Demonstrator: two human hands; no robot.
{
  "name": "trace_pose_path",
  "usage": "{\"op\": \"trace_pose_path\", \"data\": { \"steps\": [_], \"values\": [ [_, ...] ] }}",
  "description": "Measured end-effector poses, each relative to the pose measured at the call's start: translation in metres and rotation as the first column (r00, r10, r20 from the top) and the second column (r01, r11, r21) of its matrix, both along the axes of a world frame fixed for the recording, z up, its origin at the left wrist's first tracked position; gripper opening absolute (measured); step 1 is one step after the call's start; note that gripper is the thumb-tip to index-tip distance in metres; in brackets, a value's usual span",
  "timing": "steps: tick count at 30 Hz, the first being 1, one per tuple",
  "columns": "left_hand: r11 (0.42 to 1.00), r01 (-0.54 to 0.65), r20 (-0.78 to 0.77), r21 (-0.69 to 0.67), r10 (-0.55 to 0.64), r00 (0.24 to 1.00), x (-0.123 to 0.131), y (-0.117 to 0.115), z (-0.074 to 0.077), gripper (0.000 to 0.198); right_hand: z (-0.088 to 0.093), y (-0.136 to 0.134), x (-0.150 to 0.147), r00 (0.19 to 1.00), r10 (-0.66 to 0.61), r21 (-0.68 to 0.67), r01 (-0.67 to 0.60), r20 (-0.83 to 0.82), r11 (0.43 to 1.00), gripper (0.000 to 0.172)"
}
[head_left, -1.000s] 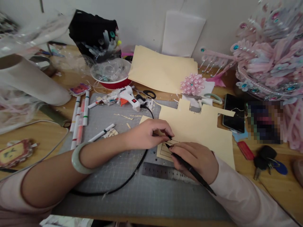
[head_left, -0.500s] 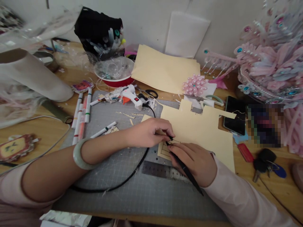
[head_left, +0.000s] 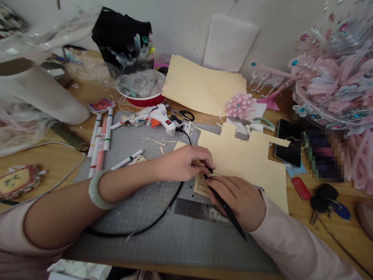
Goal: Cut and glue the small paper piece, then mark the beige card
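Note:
My right hand [head_left: 241,198] is closed round a slim black pen [head_left: 229,212], its tip end pointing up and left towards my other hand. Fingers of my left hand [head_left: 189,163] pinch a small black pen cap [head_left: 210,170] just above that tip. Whether cap and pen touch is hard to make out. Both hands are over a cut sheet of cream card [head_left: 241,159], which has ruled black lines at its lower left corner. A steel ruler [head_left: 189,209] lies below the card, partly behind my right hand.
A grey cutting mat [head_left: 151,245] lies under the work. A white glue gun [head_left: 163,120] with a black cord sits behind my left hand, markers [head_left: 107,130] at left. Scissors [head_left: 262,123], a phone [head_left: 287,144] and keys [head_left: 323,198] are at right, stacked card [head_left: 204,85] behind.
Almost nothing differs. The pen's rear end has shifted slightly left with my right hand, and the view has moved a little.

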State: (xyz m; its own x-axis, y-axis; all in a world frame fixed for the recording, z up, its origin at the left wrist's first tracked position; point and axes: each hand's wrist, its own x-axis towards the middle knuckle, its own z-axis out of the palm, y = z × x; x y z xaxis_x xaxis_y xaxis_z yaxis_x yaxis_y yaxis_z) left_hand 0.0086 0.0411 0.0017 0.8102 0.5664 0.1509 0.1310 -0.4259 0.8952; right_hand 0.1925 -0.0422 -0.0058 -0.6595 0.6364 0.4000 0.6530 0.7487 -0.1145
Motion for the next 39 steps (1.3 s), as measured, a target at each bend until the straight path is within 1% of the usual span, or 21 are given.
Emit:
{"op": "trace_pose_path", "data": {
  "steps": [6,8,10,11,13,14,16,18,20,21,23,24,25,27,30,31,32,35,36,38,39],
  "values": [
    [1.000,-0.005,-0.016,-0.008,0.005,1.000,0.000,0.000,0.000,0.014,0.001,0.000,-0.002,0.999,-0.006,-0.028,0.005,-0.044,1.000,0.012],
    [1.000,-0.011,-0.025,-0.012,0.010,1.000,0.000,0.000,0.001,0.013,0.003,0.000,-0.001,0.997,-0.017,-0.062,0.012,-0.074,0.998,0.011],
    [1.000,-0.017,-0.031,-0.013,0.016,0.999,0.000,-0.001,0.002,0.012,0.006,0.001,0.003,0.985,-0.086,-0.148,0.064,-0.147,0.987,0.009],
    [1.000,-0.018,-0.035,-0.013,0.017,0.999,0.000,-0.001,0.002,0.012,0.007,0.002,0.005,0.967,-0.151,-0.209,0.107,-0.206,0.972,0.009],
    [1.000,-0.016,-0.038,-0.014,0.016,0.999,0.000,-0.001,0.003,0.010,0.011,0.005,0.011,0.887,-0.302,-0.334,0.182,-0.350,0.925,0.008],
    [1.000,-0.014,-0.036,-0.014,0.013,0.999,-0.001,-0.001,0.003,0.010,0.012,0.007,0.015,0.830,-0.358,-0.387,0.191,-0.427,0.902,0.008],
    [1.000,-0.008,-0.025,-0.015,0.008,1.000,-0.001,-0.001,0.002,0.009,0.014,0.010,0.021,0.713,-0.410,-0.473,0.125,-0.569,0.872,0.011],
    [1.000,-0.003,-0.019,-0.010,0.003,1.000,-0.001,0.000,0.001,0.010,0.016,0.011,0.025,0.599,-0.451,-0.558,0.009,-0.662,0.830,0.012],
    [1.000,-0.001,-0.022,-0.003,0.001,1.000,-0.002,0.000,0.000,0.009,0.020,0.011,0.026,0.499,-0.542,-0.658,-0.079,-0.677,0.749,0.009],
    [1.000,0.000,-0.023,-0.003,0.000,1.000,-0.002,0.000,0.000,0.009,0.022,0.011,0.025,0.457,-0.589,-0.697,-0.103,-0.666,0.709,0.016],
    [1.000,0.001,-0.023,-0.010,-0.001,1.000,-0.002,0.000,0.000,0.009,0.028,0.010,0.022,0.388,-0.647,-0.733,-0.127,-0.657,0.668,0.052],
    [1.000,0.001,-0.024,-0.017,-0.002,1.000,-0.002,0.000,0.000,0.009,0.030,0.009,0.020,0.366,-0.652,-0.731,-0.136,-0.664,0.669,0.069],
    [1.000,0.001,-0.026,-0.027,-0.002,1.000,-0.002,0.000,0.000,0.009,0.032,0.009,0.018,0.345,-0.647,-0.718,-0.137,-0.680,0.682,0.081],
    [0.999,-0.002,-0.033,-0.051,0.000,0.999,-0.001,0.000,0.000,0.008,0.035,0.008,0.015,0.317,-0.629,-0.688,-0.119,-0.710,0.716,0.094],
    [0.996,-0.012,-0.030,-0.091,0.009,1.000,-0.001,0.001,0.000,0.008,0.034,0.006,0.013,0.302,-0.613,-0.660,-0.079,-0.730,0.747,0.098],
    [0.995,-0.016,-0.028,-0.103,0.013,1.000,0.000,0.001,0.000,0.008,0.033,0.006,0.013,0.307,-0.608,-0.656,-0.080,-0.732,0.750,0.095],
    [0.993,-0.021,-0.027,-0.114,0.018,0.999,0.000,0.001,0.000,0.008,0.031,0.006,0.013,0.316,-0.598,-0.650,-0.088,-0.737,0.754,0.087],
    [0.989,-0.039,-0.033,-0.143,0.034,0.999,0.000,0.002,-0.001,0.008,0.024,0.006,0.016,0.340,-0.546,-0.618,-0.151,-0.766,0.772,0.041],
    [0.987,-0.046,-0.036,-0.152,0.041,0.999,0.000,0.002,-0.001,0.008,0.022,0.006,0.016,0.338,-0.527,-0.604,-0.184,-0.780,0.776,0.030],
    [0.985,-0.055,-0.040,-0.163,0.049,0.998,0.001,0.002,-0.001,0.008,0.020,0.007,0.016,0.342,-0.493,-0.583,-0.247,-0.800,0.774,0.023],
    [0.985,-0.056,-0.038,-0.163,0.051,0.998,0.001,0.002,-0.001,0.008,0.019,0.007,0.016,0.344,-0.485,-0.577,-0.256,-0.804,0.775,0.019]
  ]
}}
